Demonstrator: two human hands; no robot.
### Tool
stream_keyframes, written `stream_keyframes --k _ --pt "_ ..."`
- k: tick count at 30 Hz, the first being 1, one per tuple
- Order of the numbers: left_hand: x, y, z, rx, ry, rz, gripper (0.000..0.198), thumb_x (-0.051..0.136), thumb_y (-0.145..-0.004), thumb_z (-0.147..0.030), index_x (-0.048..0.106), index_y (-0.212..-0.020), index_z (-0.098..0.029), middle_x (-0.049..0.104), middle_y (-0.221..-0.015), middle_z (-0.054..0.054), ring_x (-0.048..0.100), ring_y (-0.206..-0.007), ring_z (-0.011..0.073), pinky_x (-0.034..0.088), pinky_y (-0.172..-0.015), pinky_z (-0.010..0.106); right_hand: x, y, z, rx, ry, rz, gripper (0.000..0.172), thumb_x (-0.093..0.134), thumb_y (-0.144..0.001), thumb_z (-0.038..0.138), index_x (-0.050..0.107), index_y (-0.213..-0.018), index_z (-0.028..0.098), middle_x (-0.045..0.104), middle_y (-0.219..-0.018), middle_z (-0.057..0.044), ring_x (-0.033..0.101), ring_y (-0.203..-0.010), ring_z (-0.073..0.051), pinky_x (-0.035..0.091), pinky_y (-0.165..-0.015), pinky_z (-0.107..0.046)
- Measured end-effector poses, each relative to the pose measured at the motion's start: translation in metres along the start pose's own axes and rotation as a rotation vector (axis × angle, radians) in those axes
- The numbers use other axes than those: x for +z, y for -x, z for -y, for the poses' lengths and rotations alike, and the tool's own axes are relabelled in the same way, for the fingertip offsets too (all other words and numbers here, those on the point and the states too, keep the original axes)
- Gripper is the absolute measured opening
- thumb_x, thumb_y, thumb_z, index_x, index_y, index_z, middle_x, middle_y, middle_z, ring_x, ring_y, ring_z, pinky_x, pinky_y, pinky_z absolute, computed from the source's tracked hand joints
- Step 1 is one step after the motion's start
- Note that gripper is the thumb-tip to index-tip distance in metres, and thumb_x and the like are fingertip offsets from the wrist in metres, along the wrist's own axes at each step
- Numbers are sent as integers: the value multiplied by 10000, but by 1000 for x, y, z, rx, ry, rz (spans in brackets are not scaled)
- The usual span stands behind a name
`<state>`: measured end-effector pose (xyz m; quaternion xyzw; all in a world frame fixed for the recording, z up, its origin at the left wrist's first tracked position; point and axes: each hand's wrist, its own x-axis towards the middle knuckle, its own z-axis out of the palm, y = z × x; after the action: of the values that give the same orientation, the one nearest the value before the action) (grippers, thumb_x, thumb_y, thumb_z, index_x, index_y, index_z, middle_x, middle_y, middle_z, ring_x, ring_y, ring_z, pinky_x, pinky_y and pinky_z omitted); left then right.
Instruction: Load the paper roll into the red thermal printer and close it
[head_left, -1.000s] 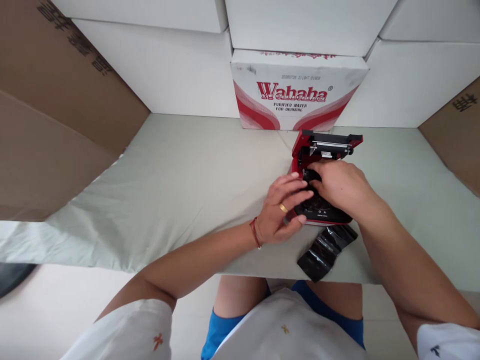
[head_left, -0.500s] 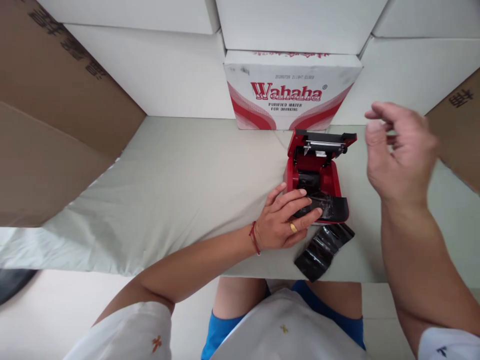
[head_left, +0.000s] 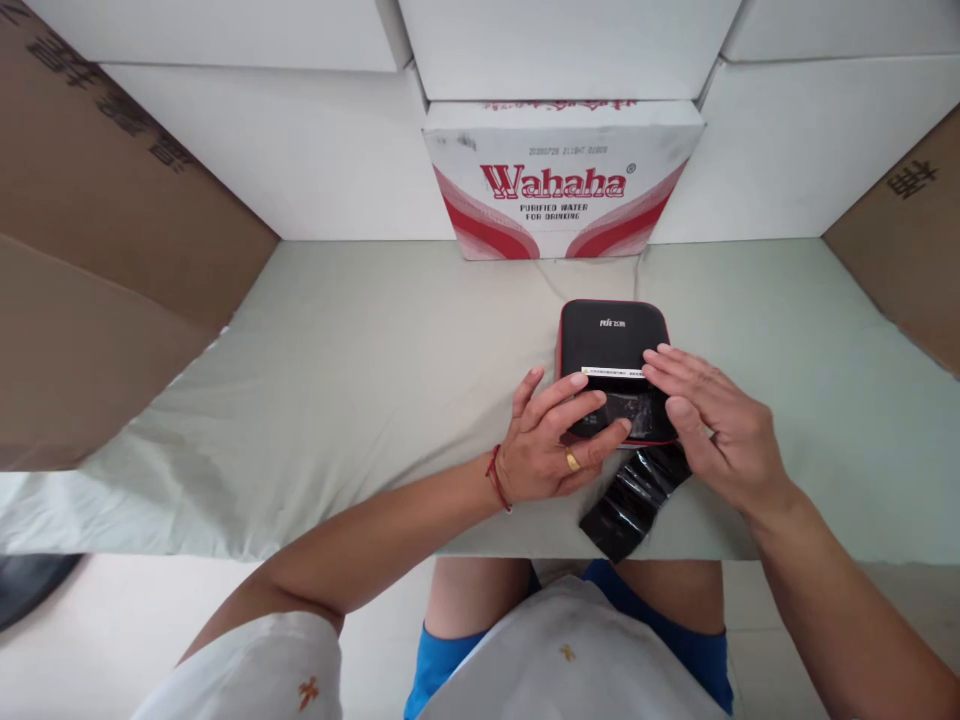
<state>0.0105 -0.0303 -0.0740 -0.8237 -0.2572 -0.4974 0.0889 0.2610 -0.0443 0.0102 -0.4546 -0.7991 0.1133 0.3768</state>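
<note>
A small black-and-red label printer (head_left: 611, 335) stands on the cloth-covered table with its lid down. Glossy black film (head_left: 630, 505) comes out at its front and hangs in creased folds toward the table edge. My left hand (head_left: 555, 435) lies on the printer's front left, fingers spread, the tips on the film where it crosses the front panel. My right hand (head_left: 716, 420) rests at the printer's right side, fingers stretched out, fingertips on the lid's right edge. The inside of the printer is hidden under the lid.
A Wahaba-style white and red water carton marked Wahaha (head_left: 562, 190) stands behind the printer, against stacked white boxes (head_left: 262, 150). Brown cardboard boxes (head_left: 112, 270) flank the table (head_left: 360, 350) on both sides. A thin cable (head_left: 637, 275) runs behind the printer.
The printer's lid has swung from raised to down. My right hand has come in from the right, from the air onto the printer. My left hand has stayed on the front panel.
</note>
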Motion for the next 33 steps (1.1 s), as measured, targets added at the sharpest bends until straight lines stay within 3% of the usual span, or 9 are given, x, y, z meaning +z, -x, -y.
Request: stream_keyframes --k 4,10,15,19,22,24,26,29,33 --pt "1 -5 4 15 45 -55 453 632 -1034 -333 682 -1484 -361 752 -1338 48 622 -1509 237 257 -1450 490 2 4 2 34 -1 19 370 522 -1159 284 803 -1397 249 778 -1482 -90 695 -1464 -255 552 -1262 -527" --pt "-6 -7 18 -249 342 2 589 512 -1122 -423 434 -1695 -313 776 -1447 109 680 -1481 291 266 -1409 600 1 -5 14 117 86 37 375 499 -1166 343 840 -1300 263 805 -1419 -74 733 -1413 -268 528 -1272 -576" --pt "-10 -14 28 -368 443 36 444 417 -1157 -348 540 -1581 -300 863 -1280 70 792 -1253 256 388 -1289 553 6 -2 15 164 48 -13 363 505 -1168 344 847 -1269 277 812 -1414 -70 730 -1416 -266 501 -1285 -578" --pt "-9 -19 35 -369 507 66 386 493 -1128 -359 595 -1494 -288 869 -1185 63 774 -1123 273 479 -1129 529 8 -2 14 160 -63 -78 310 556 -1157 321 846 -1257 276 846 -1353 -78 754 -1373 -265 548 -1227 -558" --pt "-2 -16 40 -449 681 57 397 567 -1106 -379 583 -1493 -292 806 -1231 72 736 -1154 266 507 -1104 495 11 3 17 66 -138 -88 285 597 -1135 263 825 -1305 263 849 -1341 -81 752 -1349 -263 562 -1195 -533" --pt "4 -12 45 -534 800 -24 472 674 -1055 -428 571 -1504 -326 721 -1383 73 677 -1318 271 465 -1212 497 14 9 19 -15 -121 -100 274 609 -1114 206 837 -1260 245 842 -1344 -95 730 -1358 -277 559 -1179 -533" --pt "10 -9 50 -640 893 -91 681 825 -934 -497 536 -1541 -388 571 -1623 48 484 -1589 300 313 -1369 512 17 19 21 -72 -53 -139 258 628 -1086 164 849 -1203 227 833 -1346 -115 696 -1371 -299 564 -1146 -536" --pt "16 -7 56 -789 1028 -23 953 909 -822 -510 408 -1632 -472 335 -1842 -10 168 -1783 320 116 -1456 537 20 34 22 -111 57 -199 273 639 -1060 125 841 -1221 214 824 -1340 -129 669 -1334 -315 565 -1102 -538" --pt "19 -5 53 -886 1166 48 1019 868 -833 -509 302 -1680 -502 205 -1909 -28 67 -1815 322 102 -1472 577 21 47 20 -142 148 -216 302 637 -1049 114 823 -1266 214 815 -1337 -140 654 -1296 -329 562 -1061 -540"
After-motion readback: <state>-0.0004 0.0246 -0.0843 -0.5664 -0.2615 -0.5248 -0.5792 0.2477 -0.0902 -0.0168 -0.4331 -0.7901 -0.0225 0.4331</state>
